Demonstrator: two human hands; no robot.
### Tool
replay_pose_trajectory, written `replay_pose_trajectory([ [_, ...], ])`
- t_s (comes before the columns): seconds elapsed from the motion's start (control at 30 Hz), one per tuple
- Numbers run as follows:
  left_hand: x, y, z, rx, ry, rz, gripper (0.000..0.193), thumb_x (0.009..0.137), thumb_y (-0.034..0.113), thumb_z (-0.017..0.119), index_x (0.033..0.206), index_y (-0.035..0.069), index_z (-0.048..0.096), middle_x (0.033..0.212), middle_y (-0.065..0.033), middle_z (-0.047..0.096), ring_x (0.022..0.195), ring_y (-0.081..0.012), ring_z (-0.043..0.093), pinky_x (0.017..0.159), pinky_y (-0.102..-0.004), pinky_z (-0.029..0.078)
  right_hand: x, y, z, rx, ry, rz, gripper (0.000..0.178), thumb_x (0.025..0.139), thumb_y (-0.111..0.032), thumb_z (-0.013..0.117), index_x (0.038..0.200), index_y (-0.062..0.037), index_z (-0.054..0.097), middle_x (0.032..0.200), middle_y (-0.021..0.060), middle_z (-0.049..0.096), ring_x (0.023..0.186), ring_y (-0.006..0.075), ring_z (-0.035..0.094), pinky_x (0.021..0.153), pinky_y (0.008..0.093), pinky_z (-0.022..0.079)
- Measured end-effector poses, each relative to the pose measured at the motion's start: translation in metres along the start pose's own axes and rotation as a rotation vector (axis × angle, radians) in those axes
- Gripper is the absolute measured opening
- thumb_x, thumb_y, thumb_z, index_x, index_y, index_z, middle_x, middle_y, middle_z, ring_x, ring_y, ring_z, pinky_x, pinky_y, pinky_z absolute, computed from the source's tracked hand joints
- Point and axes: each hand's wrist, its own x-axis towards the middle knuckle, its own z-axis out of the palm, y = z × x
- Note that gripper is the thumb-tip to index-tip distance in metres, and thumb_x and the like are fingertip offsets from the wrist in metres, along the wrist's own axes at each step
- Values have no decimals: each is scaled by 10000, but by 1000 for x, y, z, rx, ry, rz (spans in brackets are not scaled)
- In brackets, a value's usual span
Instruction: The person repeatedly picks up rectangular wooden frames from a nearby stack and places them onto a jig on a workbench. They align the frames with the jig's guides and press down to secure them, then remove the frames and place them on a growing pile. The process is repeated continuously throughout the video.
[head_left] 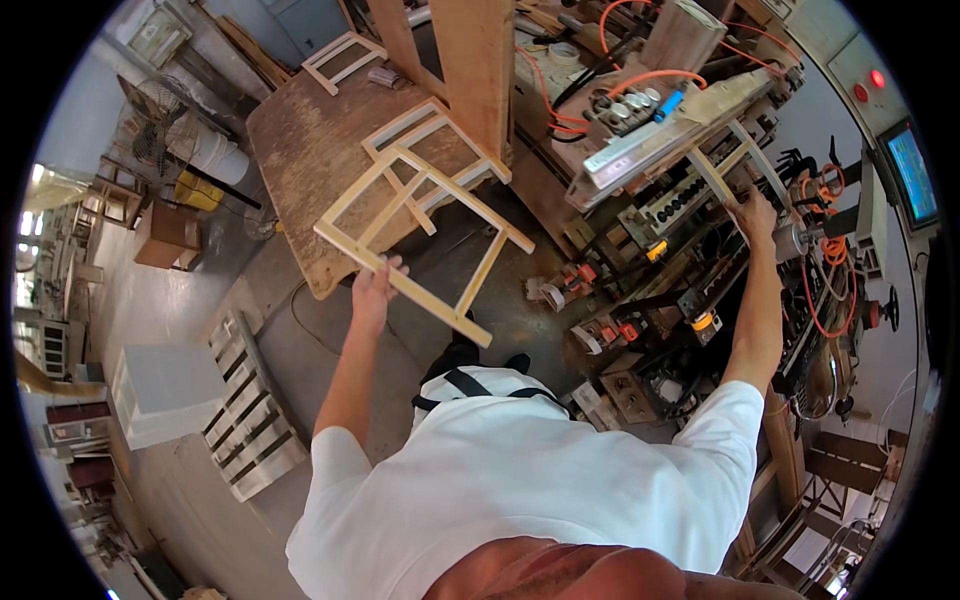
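My left hand (374, 292) is closed on the long rail of a pale wooden frame (430, 302), an open piece with crossbars, held tilted beside the table. Its far side overlaps a second wooden frame (474, 148) at the edge of the brown wooden table (290, 130). Out to the right, my right hand (755, 217) grips the near end of another wooden frame (713, 178). That frame reaches under the metal beam of a machine (665, 135); part of it is hidden there.
One more wooden frame (320, 78) lies at the table's far end. Upright boards (478, 75) stand between table and machine. Orange hoses (655, 75) loop over the machine, and a screen (908, 172) is at far right. On the floor at left are a slatted pallet (255, 405) and a cardboard box (168, 235).
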Motion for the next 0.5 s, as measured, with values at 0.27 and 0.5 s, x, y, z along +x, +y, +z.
replay_pose_trajectory([
  [0.27, 183, -2, -48, -157, -77, -123, 324, 1005, 233, 440, 1191, -30, 482, 1124, -141, 616, 1055, -267, 619, 900, -397, 518, -132, -119, 2, 911, 409, -77, 348, 870, -204, 683, 1129, 21, 627, 993, 110, 676, 909, 197, 637, 833, 319, 497],
  [0.5, 341, -17, -55, -171, -216, -198, 333, 1002, 247, 441, 1196, -20, 486, 1202, -170, 602, 1088, -289, 602, 926, -420, 497, -300, -183, 138, 798, -71, 298, 293, 825, -183, 674, 1051, 3, 658, 909, 157, 698, 832, 228, 673, 765, 337, 516],
])
